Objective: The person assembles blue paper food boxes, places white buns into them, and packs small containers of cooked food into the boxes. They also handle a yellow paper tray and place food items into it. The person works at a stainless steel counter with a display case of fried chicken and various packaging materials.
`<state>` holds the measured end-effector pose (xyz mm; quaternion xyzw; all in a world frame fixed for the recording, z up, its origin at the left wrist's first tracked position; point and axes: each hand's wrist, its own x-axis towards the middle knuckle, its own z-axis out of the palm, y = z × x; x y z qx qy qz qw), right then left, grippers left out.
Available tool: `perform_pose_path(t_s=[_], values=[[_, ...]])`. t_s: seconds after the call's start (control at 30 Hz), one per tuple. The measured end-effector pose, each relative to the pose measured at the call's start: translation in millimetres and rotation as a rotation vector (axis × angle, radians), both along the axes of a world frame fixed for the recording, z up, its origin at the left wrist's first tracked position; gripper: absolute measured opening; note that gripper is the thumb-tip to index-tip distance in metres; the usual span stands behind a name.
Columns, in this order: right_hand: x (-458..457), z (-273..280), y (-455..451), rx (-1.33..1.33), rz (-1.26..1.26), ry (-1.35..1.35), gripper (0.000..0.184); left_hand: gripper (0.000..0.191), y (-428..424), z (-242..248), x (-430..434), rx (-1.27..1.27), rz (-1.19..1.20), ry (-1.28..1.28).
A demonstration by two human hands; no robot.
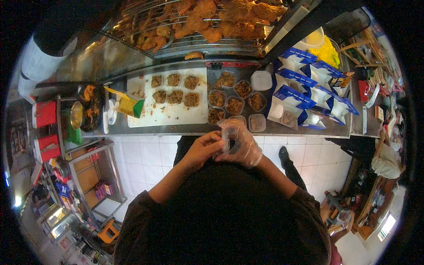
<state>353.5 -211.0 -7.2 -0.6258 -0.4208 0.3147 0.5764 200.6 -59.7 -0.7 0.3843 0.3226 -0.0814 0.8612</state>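
My left hand (208, 145), bare, and my right hand (244, 145), in a clear plastic glove, meet in front of my body at the counter's front edge. Between them they hold a thin clear plastic piece (226, 142) on edge; whether it is a lid or a tub I cannot tell. Just beyond my fingers stand several square clear tubs (234, 105) of brown chopped food. A lidded tub (257, 122) is beside my right hand. More filled tubs (191, 99) stand in two rows on a white cutting board (139, 116) dotted with crumbs. A white stack of plastic lids or tubs (261, 80) stands behind.
Blue-and-white open cardboard boxes (291, 99) crowd the counter's right. Left of the board are a yellow-green packet (131, 105), a knife (106, 116) and a dark tray of fried food (89, 112). A glass case holds fried chicken (198, 20). Another person's hand (346, 220) shows at lower right.
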Motion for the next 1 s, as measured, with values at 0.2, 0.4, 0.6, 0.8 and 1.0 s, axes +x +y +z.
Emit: perform_pose_path(t_s=[0.2,0.4,0.6,0.8,1.0], values=[[-11,-6,-2,-0.043,-0.029,-0.224,0.102,0.018,1,0,-10,-0.049,-0.032,0.035],[-28,-15,1,-0.022,-0.022,-0.278,0.098,0.018,11,3,-17,0.028,-0.159,0.045],[-47,-11,14,-0.068,-0.047,-0.309,0.091,0.02,27,-2,-25,0.294,-0.253,0.038],[-80,2,49,-0.171,-0.152,-0.176,0.078,0.017,73,9,-48,0.634,-0.322,-0.108],[-123,4,93,-0.27,-0.044,-0.333,0.09,0.015,124,30,-85,0.82,-0.389,-0.159]])
